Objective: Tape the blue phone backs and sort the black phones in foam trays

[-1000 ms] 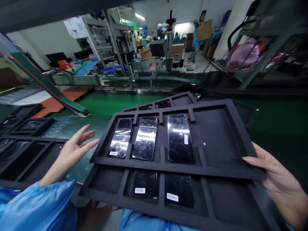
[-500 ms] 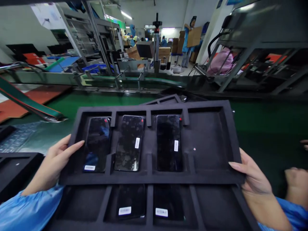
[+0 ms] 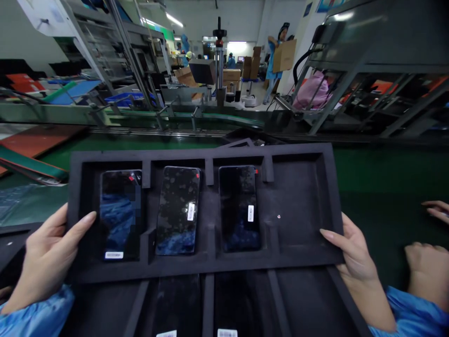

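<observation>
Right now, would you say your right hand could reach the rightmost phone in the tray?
Probably yes: only an empty slot lies between your right hand and the phone, though it holds the tray's edge.

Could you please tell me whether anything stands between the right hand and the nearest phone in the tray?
Only an empty compartment of the black foam tray lies between the right hand and the nearest phone.

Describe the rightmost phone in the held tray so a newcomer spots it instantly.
Find the black foam tray held by the left hand and right hand. In its row of three phones, take the rightmost phone, the only one beside the empty slot.
</observation>
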Tool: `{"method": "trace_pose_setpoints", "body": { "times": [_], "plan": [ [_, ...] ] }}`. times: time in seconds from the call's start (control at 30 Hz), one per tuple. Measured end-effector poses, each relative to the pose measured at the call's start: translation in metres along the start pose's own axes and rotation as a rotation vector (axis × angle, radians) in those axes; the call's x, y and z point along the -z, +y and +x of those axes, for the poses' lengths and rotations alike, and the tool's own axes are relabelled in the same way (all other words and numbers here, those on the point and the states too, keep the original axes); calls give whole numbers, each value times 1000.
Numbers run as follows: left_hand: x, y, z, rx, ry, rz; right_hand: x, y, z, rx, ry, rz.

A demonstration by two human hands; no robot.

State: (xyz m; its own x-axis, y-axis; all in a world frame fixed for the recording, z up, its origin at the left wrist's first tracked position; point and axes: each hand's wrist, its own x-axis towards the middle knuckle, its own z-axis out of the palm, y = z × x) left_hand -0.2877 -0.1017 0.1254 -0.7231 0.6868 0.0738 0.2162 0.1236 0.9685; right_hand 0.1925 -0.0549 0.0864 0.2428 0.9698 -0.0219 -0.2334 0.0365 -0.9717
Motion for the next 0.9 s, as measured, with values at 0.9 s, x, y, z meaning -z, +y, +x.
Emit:
{"method": "trace_pose_setpoints", "body": {
  "times": [0.9],
  "plan": [
    [3, -17, 9, -121, -39, 40, -6, -4, -1, -46, 102, -81]
  ]
}}
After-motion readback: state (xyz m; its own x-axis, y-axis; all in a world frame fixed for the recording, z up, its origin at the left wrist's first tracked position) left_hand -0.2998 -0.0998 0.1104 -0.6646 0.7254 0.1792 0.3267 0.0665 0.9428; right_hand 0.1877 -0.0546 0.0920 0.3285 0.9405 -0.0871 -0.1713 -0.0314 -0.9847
